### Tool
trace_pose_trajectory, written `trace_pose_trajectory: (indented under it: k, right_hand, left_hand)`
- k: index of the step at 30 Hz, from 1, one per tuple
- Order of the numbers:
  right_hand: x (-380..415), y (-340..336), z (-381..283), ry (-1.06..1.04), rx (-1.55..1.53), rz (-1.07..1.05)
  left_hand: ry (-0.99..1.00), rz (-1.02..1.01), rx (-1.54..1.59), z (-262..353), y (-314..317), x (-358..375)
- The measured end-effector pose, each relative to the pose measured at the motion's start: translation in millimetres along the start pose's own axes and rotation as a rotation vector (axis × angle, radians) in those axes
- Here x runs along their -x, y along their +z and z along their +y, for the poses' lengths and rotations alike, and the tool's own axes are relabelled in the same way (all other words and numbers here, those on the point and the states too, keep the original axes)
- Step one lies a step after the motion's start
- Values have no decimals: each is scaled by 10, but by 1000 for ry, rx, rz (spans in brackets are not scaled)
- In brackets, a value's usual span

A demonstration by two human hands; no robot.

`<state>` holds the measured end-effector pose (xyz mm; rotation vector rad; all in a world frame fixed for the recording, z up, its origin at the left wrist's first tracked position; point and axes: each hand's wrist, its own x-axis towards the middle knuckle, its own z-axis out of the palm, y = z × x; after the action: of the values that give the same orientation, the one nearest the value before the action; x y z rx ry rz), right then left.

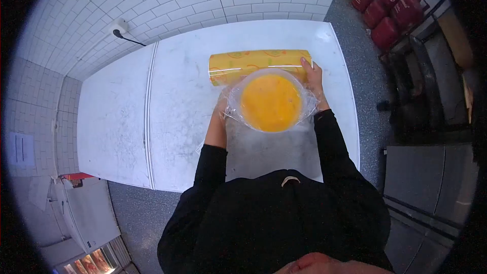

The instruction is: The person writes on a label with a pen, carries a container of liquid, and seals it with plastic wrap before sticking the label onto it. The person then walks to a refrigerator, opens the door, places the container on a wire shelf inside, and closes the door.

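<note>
A round pale bowl (271, 106) filled with orange-yellow liquid is in front of me, with clear cling film (310, 105) bunched around its sides. Just beyond it a large roll of cling film (258, 62), yellow with orange print, lies crosswise. My right hand (313, 78) is closed on the right end of that roll, thumb on top, while loose film hangs by the wrist. At the bowl's left side is my left hand (223, 102); its fingers are hidden behind the bowl and the film, so its grip cannot be made out.
Under everything is a scuffed white worktop (187, 71) with a seam left of centre. A black plug and cable (122, 34) run from the tiled wall to its back edge. Dark red gas cylinders (390, 10) stand on the floor at the far right.
</note>
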<state>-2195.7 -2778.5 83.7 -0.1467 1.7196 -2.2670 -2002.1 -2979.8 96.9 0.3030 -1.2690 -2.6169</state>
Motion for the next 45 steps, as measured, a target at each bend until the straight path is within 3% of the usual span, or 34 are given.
trace_pose_trajectory:
  k: [2, 3, 5, 6, 7, 8, 9, 11, 13, 14, 16, 20, 22, 27, 30, 33, 36, 37, 39, 41, 45]
  right_hand:
    - [130, 11, -155, -415, 581, 176]
    - [215, -46, -247, -416, 578, 179]
    - [502, -243, -399, -145, 662, 372]
    - [684, -272, -411, -89, 589, 206]
    - [849, -299, -412, -33, 513, 41]
    - [948, -315, -325, -33, 515, 39]
    - [1018, -318, -178, -40, 449, 1]
    - [1095, -277, -201, -62, 385, -41]
    - [1134, -164, -469, -71, 435, -250]
    - [1139, -115, -492, -77, 434, -258]
    - [1163, -24, -498, 31, 182, -225]
    - [1239, 103, -478, 21, 123, -183]
    - [1332, 206, -569, 33, -109, -126]
    - [1467, 181, -773, 52, -190, -118]
    - [1590, 310, -1048, 26, -239, -108]
    - [1663, 406, -1348, -71, -254, -125]
    - [1515, 409, -1430, -152, -230, -69]
    - [1551, 481, -1586, -175, -225, -87]
    - [1558, 601, -1799, -196, -220, -104]
    - [1469, 696, -1911, -258, -247, -52]
    - [1270, 718, -1828, -185, -208, -66]
  left_hand:
    - [-253, 484, -509, -10, -373, 71]
    - [-253, 482, -512, 73, -344, 82]
    - [-115, 839, -1331, 263, -225, 141]
    - [-116, 844, -1328, 234, -323, 84]
    - [196, 725, -1284, 161, -478, -29]
    - [497, 594, -1221, 126, -558, -99]
    - [498, 596, -1219, 186, -501, -104]
    - [173, 581, -966, 375, -320, -124]
    - [244, 511, -846, 344, -377, -204]
    - [297, 437, -733, 324, -433, -224]
    - [298, 394, -716, 361, -431, -221]
    - [264, 356, -681, 363, -382, -200]
    - [239, 384, -739, 342, -441, -194]
    - [242, 391, -762, 208, -630, -180]
    - [274, 282, -545, 176, -707, -167]
    - [127, 287, -440, 203, -681, -23]
    - [325, 111, -345, 97, -653, 278]
    - [120, 285, -419, 14, -705, 296]
    - [-90, 457, -489, -155, -745, 435]
    - [179, 404, -399, -181, -408, 776]
    - [115, 420, -414, -67, -21, 1371]
